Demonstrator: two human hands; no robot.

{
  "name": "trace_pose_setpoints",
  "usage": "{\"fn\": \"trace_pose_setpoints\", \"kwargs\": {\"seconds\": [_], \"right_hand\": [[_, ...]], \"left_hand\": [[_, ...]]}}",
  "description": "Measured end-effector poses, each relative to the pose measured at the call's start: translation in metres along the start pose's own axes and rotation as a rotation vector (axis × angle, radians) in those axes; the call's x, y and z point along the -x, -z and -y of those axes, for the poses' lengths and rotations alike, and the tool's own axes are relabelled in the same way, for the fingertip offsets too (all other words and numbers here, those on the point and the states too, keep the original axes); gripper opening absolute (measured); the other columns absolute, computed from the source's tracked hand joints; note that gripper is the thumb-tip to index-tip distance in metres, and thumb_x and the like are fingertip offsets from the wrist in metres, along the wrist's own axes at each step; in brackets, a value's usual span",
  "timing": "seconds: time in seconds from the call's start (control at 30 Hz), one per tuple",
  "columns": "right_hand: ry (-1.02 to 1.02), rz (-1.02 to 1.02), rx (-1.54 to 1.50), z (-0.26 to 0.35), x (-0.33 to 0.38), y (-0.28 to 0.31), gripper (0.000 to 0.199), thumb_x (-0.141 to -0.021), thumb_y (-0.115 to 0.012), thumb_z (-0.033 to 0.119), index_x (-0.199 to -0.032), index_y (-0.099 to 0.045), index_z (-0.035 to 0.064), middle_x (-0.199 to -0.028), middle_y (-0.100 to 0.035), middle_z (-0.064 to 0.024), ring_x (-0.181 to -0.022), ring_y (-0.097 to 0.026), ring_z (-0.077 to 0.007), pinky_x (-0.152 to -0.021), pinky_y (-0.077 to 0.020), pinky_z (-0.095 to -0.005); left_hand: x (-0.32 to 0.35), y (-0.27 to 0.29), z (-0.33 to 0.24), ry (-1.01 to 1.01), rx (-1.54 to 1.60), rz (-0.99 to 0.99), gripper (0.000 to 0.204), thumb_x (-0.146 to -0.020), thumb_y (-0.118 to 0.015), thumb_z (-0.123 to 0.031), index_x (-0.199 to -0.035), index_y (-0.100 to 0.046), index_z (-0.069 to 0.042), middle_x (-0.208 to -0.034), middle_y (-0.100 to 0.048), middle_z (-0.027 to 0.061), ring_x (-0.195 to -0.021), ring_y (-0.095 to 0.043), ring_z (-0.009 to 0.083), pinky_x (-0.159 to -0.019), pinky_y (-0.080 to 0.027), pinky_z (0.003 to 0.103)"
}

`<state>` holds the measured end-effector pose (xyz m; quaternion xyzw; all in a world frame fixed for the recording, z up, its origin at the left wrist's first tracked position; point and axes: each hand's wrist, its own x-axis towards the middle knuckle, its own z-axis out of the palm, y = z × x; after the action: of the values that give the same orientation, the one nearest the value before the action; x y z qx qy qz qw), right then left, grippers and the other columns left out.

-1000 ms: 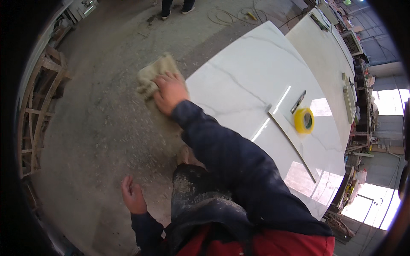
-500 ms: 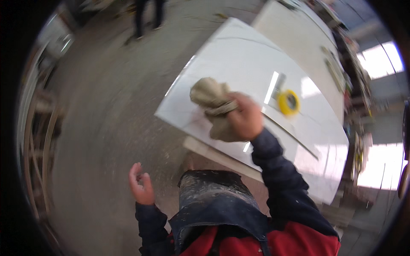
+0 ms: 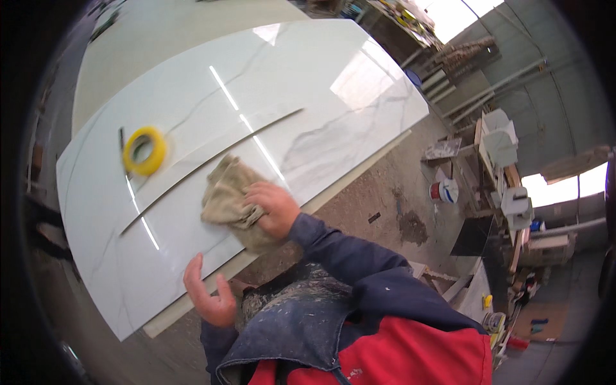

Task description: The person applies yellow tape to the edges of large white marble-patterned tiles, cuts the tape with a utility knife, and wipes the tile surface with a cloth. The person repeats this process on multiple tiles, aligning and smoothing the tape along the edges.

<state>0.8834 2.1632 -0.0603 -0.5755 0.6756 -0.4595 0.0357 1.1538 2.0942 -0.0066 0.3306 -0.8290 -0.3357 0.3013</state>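
My right hand (image 3: pixel 274 208) grips a crumpled beige rag (image 3: pixel 226 196) and presses it on a glossy white marble-look slab (image 3: pixel 308 102), close to the slab's near edge. My left hand (image 3: pixel 208 295) hovers open just below that edge, fingers spread, holding nothing. A long thin metal straightedge (image 3: pixel 212 160) lies across the slab just beyond the rag. A yellow roll of tape (image 3: pixel 144 151) rests on the slab to the left of it.
A second pale slab (image 3: pixel 160 32) lies behind the first one. Rough concrete floor (image 3: pixel 385 192) runs to the right, with a white bucket (image 3: pixel 444 190), wooden stands and white blocks (image 3: pixel 500 138) along it.
The view has swung round over the slab. My right hand has carried the rag from the slab's corner to a spot near its long edge. My left hand has risen toward the edge.
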Motion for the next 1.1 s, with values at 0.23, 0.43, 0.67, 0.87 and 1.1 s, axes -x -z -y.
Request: {"fn": "trace_pose_setpoints", "kwargs": {"seconds": [0.23, 0.43, 0.67, 0.87, 1.1], "right_hand": [[-0.161, -0.250, 0.129, -0.160, 0.020, 0.197, 0.027, -0.072, -0.063, 0.000, -0.098, -0.071, 0.0043, -0.106, -0.071, -0.0151, -0.107, -0.065, -0.0364, -0.098, -0.0511, -0.0454], [-0.308, -0.391, 0.213, -0.300, 0.038, 0.356, 0.029, -0.075, -0.064, -0.003, -0.102, -0.072, 0.0041, -0.105, -0.071, -0.0160, -0.104, -0.067, -0.0362, -0.093, -0.0539, -0.0431], [-0.548, -0.516, 0.333, -0.429, 0.072, 0.488, 0.030, -0.082, -0.066, 0.002, -0.110, -0.073, 0.0072, -0.112, -0.072, -0.0155, -0.109, -0.068, -0.0332, -0.097, -0.0520, -0.0406], [-1.079, -0.442, 0.916, -0.517, 0.101, 0.628, 0.035, -0.086, -0.063, 0.023, -0.118, -0.072, 0.0116, -0.104, -0.075, -0.0189, -0.102, -0.070, -0.0382, -0.089, -0.0539, -0.0423], [-0.549, -0.706, 0.862, -0.355, 0.056, 0.593, 0.031, -0.084, -0.067, 0.016, -0.115, -0.071, 0.0082, -0.111, -0.072, -0.0152, -0.100, -0.069, -0.0382, -0.089, -0.0552, -0.0421]], "left_hand": [[-0.051, -0.184, -0.060, -0.259, -0.253, 0.196, 0.072, -0.080, -0.073, -0.013, -0.146, -0.046, 0.001, -0.155, -0.044, 0.0236, -0.146, -0.036, 0.0433, -0.122, -0.023, 0.054], [-0.054, -0.212, -0.066, -0.152, -0.590, 0.250, 0.074, -0.087, -0.070, -0.029, -0.149, -0.043, 0.000, -0.158, -0.041, 0.0215, -0.149, -0.032, 0.0418, -0.123, -0.019, 0.054], [-0.051, -0.211, -0.068, -0.116, -0.637, 0.290, 0.070, -0.093, -0.064, -0.034, -0.149, -0.041, 0.001, -0.159, -0.038, 0.0229, -0.150, -0.029, 0.0437, -0.123, -0.018, 0.057], [-0.050, -0.212, -0.073, -0.123, -0.629, 0.307, 0.070, -0.090, -0.063, -0.024, -0.150, -0.038, 0.001, -0.159, -0.036, 0.0236, -0.150, -0.028, 0.0448, -0.124, -0.017, 0.057], [-0.048, -0.208, -0.064, -0.121, -0.651, 0.310, 0.071, -0.087, -0.062, -0.021, -0.150, -0.037, 0.002, -0.159, -0.035, 0.0250, -0.150, -0.027, 0.0463, -0.124, -0.017, 0.058]]}}
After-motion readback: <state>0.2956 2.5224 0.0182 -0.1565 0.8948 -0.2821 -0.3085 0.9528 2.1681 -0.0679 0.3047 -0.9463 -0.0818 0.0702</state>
